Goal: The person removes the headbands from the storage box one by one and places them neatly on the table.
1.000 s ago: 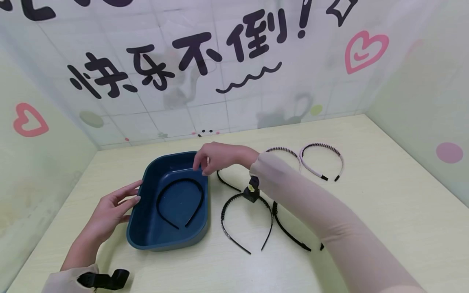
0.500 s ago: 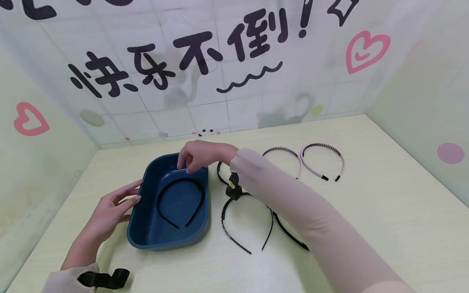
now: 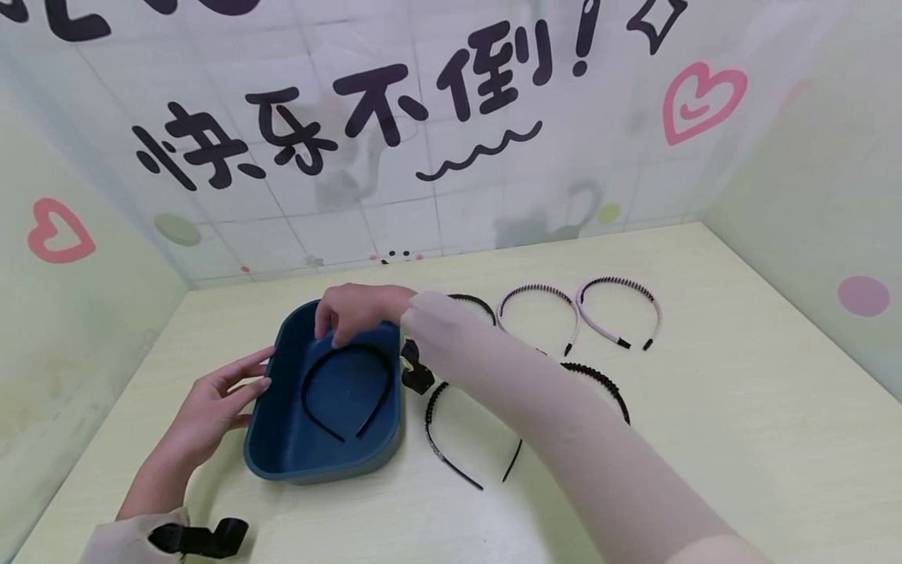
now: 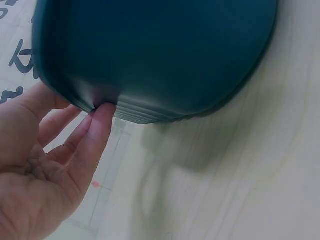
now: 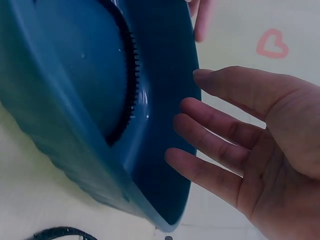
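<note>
A blue basin (image 3: 334,466) stands on the table's left part with a black toothed headband (image 3: 322,359) lying inside on its floor. My left hand (image 3: 218,403) rests its extended fingers against the basin's left wall; in the left wrist view the fingertips (image 4: 106,109) touch the wall near its edge. Over the far part of the basin hangs my right hand (image 3: 352,309), its fingers slightly bent. Nothing shows between those fingers in the right wrist view, where the hand (image 5: 245,145) overlaps the basin wall. Neither hand touches the headband.
Right of the basin lie several more headbands: a black silver-trimmed one (image 3: 440,456), a black one (image 3: 606,382) and a pale pink one (image 3: 657,301) among them. My right sleeve (image 3: 550,415) partly covers some. Printed walls enclose the pale table (image 3: 719,352).
My right hand has moved left across the basin's far end, then slightly nearer. The left hand, the basin and the headband in it have stayed put.
</note>
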### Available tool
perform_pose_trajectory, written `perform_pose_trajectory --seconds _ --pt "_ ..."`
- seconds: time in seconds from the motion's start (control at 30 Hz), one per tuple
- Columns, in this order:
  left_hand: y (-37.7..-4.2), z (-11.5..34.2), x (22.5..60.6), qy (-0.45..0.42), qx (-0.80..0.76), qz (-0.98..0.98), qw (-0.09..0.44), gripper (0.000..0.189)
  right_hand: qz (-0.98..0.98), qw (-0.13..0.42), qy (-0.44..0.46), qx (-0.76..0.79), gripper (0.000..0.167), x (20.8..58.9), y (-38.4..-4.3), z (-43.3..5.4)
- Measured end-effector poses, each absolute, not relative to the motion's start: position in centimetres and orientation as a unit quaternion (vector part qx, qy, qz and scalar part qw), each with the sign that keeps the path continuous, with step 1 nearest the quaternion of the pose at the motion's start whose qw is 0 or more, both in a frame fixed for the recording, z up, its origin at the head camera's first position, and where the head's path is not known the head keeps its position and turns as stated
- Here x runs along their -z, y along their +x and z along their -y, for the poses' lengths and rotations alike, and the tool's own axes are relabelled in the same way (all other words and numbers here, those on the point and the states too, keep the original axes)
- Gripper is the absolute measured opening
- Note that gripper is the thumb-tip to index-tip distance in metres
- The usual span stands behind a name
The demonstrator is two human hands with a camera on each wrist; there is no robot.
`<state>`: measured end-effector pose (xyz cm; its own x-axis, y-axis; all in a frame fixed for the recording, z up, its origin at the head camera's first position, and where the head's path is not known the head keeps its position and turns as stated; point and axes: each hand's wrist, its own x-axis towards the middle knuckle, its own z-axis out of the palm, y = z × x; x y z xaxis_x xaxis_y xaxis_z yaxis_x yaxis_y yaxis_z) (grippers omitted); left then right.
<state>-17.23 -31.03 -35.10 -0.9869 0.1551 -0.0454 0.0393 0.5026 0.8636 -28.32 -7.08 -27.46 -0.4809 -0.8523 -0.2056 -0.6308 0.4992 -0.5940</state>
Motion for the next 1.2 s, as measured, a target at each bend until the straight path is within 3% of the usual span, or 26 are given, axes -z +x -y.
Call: perform_pose_trajectory --seconds 0.73,1.2 --pt "-17.0 31.3 35.1 0.045 -0.499 -0.864 0.055 0.052 -0.855 0.278 -0.389 0.203 0.030 29.1 -29.1 9.5" --pt "-17.2 31.0 35.0 0.050 -0.509 -0.858 0.055 0.052 -0.863 0.268 -0.373 0.210 0.029 30.6 -29.5 10.0"
